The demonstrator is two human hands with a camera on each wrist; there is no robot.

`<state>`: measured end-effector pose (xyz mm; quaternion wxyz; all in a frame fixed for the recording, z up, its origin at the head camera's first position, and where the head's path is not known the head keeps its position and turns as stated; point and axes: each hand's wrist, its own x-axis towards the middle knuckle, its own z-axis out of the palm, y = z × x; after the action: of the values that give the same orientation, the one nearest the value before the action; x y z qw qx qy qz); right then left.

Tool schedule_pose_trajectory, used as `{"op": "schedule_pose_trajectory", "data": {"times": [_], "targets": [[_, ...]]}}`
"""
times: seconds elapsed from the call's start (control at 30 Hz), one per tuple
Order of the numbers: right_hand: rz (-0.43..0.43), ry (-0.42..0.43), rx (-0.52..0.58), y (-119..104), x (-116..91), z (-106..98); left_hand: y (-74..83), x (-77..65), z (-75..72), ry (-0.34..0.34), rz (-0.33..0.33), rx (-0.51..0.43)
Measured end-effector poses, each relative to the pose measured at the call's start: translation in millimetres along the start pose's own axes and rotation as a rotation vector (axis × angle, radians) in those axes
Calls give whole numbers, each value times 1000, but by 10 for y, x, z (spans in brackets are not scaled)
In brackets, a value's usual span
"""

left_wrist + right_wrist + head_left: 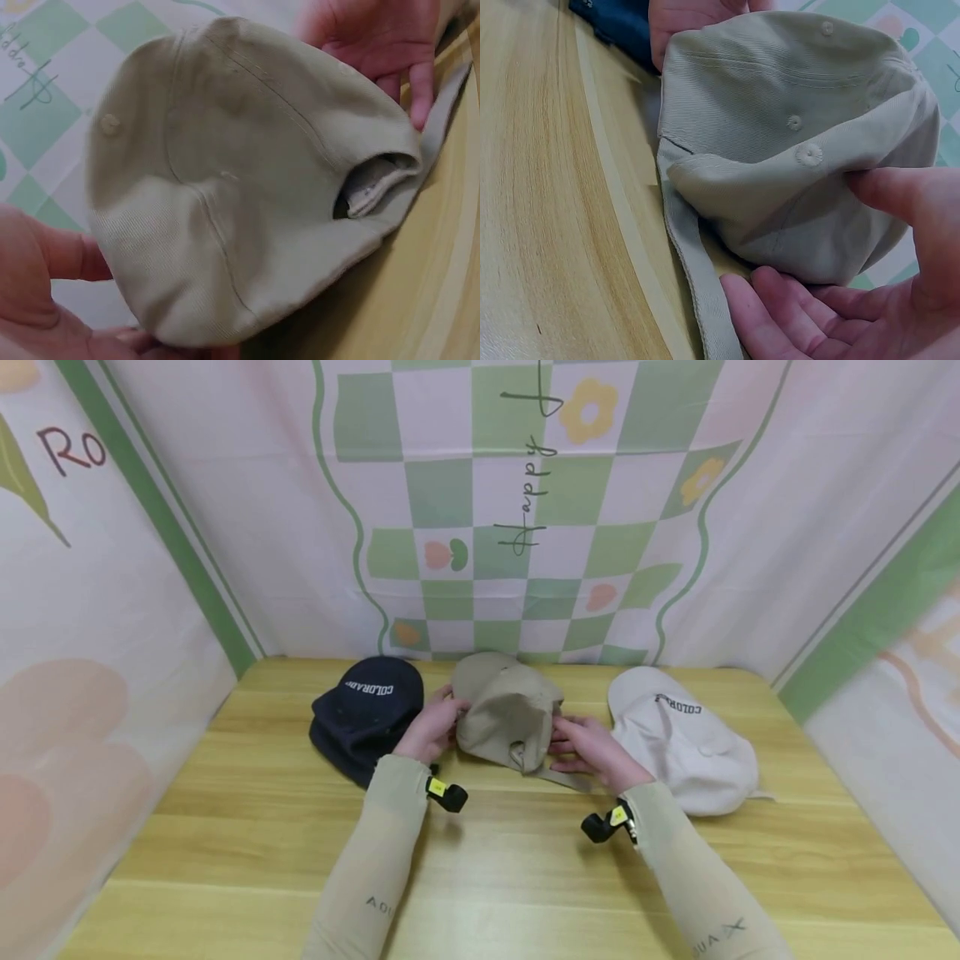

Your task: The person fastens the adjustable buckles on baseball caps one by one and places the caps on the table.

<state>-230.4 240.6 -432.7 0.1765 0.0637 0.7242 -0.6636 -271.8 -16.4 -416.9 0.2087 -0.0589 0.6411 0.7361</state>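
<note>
The left hand (431, 727) holds one side of a soft khaki cloth cap (498, 718), with the thumb on its side and the fingers by its lower edge. The right hand (592, 748) holds the other side, its thumb pressing on the cloth and its other fingers low down near the strap. The khaki cap is between the two hands, at the back of the table, in the middle of the row. Its brim points at the wall, and its round top is dented. At the near end there is a hole, and a thin khaki cloth strap (697, 277) sticks out to the right.

Just beside the left hand is a dark blue cap (367, 710) with white letters. Near the right hand is a creamy white cap (682, 743) with dark letters. Both have their brims toward the wall, and their letters look upside down from here.

Long beige sleeves (393, 843) cover the arms, with a small black camera (450, 797) on each wrist. Under it all is a yellow-brown wooden table (502, 868). Behind hangs a white cloth (435, 497) with green squares and flowers.
</note>
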Motion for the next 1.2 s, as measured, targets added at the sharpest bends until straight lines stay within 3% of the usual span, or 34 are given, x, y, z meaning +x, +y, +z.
{"op": "schedule_pose_trajectory", "data": {"times": [0.13, 0.33, 0.83, 1.03, 1.2], "targets": [[-6, 12, -3, -4, -14, -1, -19, 5, -3, -18, -5, 3], [-18, 17, -1, -9, -29, -4, -15, 0, 11, -61, 55, 26], [-33, 24, 11, 3, -65, -12, -30, -4, 58, -61, 82, 134], [-32, 45, 68, -5, -52, 1, -35, -29, 54, -61, 96, 139], [-117, 4, 163, 13, -50, -17, -40, -50, 44, -52, 104, 131]]}}
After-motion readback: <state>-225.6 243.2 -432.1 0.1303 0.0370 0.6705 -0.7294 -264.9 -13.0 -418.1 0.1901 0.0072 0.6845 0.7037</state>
